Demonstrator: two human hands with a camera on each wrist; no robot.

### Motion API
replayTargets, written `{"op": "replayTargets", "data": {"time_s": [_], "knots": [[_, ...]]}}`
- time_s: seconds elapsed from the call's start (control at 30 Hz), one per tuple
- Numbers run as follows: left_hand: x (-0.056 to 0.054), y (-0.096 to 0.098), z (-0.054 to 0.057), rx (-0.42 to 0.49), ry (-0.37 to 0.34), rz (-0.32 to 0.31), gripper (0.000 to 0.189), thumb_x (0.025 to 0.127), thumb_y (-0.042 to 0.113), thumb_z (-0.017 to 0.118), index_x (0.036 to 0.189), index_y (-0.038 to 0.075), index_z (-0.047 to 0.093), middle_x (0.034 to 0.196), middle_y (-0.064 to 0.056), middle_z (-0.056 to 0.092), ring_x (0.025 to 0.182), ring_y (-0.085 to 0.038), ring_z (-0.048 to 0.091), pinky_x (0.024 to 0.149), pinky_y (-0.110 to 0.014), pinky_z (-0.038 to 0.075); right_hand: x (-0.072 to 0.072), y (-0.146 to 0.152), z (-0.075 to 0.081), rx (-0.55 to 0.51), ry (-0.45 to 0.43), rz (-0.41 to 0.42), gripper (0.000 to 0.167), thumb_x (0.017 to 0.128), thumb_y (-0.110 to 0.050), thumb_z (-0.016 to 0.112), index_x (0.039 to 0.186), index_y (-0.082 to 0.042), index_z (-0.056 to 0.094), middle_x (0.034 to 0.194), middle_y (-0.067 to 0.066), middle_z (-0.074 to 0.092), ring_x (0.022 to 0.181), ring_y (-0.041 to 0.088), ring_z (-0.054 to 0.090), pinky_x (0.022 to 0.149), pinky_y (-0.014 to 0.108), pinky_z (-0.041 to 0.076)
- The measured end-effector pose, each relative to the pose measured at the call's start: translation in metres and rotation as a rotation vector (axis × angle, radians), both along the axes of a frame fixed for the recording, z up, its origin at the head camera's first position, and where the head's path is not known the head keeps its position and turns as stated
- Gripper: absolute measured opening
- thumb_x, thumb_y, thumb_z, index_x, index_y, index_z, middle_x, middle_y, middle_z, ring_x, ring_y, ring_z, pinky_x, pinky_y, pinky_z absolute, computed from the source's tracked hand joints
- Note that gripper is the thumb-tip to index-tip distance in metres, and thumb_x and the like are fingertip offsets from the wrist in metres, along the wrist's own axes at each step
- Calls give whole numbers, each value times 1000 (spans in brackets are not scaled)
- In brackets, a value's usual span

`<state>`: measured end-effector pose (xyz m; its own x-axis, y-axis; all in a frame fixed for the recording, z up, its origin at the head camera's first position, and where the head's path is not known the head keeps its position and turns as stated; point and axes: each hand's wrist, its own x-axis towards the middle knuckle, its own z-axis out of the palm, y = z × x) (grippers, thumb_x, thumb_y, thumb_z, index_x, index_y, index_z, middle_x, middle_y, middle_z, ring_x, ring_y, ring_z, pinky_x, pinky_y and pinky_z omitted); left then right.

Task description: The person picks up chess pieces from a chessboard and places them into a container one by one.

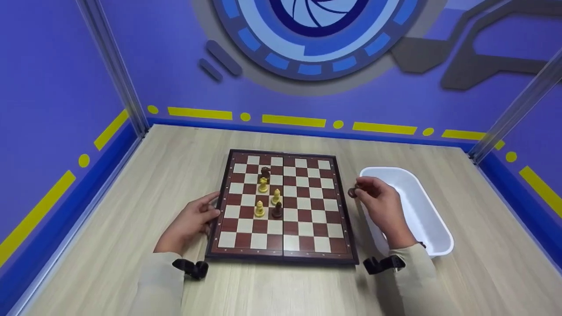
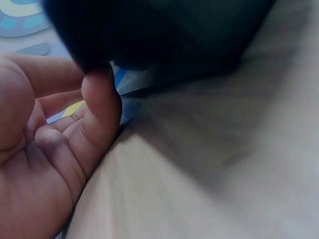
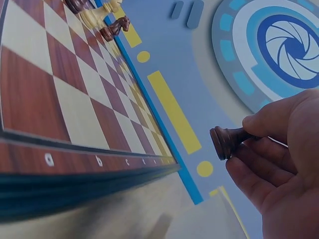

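A folding chessboard (image 1: 311, 229) with brown and cream squares lies on the table. My left hand (image 1: 191, 221) grips its left edge, thumb at the rim; in the left wrist view the board's dark side (image 2: 164, 35) meets the fingers. Between thumb and fingers my right hand (image 1: 383, 204) pinches a dark brown chess piece (image 3: 227, 142), its round base pointing left and its top hidden by the fingers. On the board stand a dark knight (image 1: 265, 172), three cream pieces, among them a crowned one (image 1: 263, 184), and another dark piece (image 1: 277, 210).
A white plastic tray (image 1: 423, 197) stands right of the board, partly under my right hand and forearm. Blue panels (image 1: 175, 87) with yellow dashes wall in the table (image 1: 184, 149) at the back and sides.
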<state>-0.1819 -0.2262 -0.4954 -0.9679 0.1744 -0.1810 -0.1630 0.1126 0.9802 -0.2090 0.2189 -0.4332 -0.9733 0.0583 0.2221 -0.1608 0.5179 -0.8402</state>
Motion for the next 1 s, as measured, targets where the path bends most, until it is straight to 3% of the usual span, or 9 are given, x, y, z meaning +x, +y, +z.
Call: {"op": "replayTargets", "data": {"time_s": [0.37,0.6,0.83,1.0], "knots": [[1,1,2,-6,-3,-15,61,97,2,53,153,8,29,87,-1,54,61,-8,55,48,-22,50,4,18,1,-2,8,-29,25,91,-7,65,115,-2,66,100,15,72,81,1,65,71,13,51],[2,2,4,8,-7,-18,62,97,1,53,153,8,27,86,-1,54,61,-8,56,48,-23,50,9,26,3,39,-24,-65,25,92,-12,65,117,-6,66,102,13,72,82,1,63,42,24,48],[2,1,5,17,0,-17,62,96,0,53,153,7,28,85,-1,54,59,-8,55,48,-23,50,9,33,0,109,-3,-80,25,93,-12,63,117,-6,65,99,12,73,82,0,64,63,15,48],[1,1,3,9,2,-22,62,96,-1,53,153,7,28,84,-1,53,57,-7,54,47,-22,50,9,38,-2,151,15,-100,25,92,-11,64,117,-5,66,102,11,71,81,-5,60,69,10,45]]}}
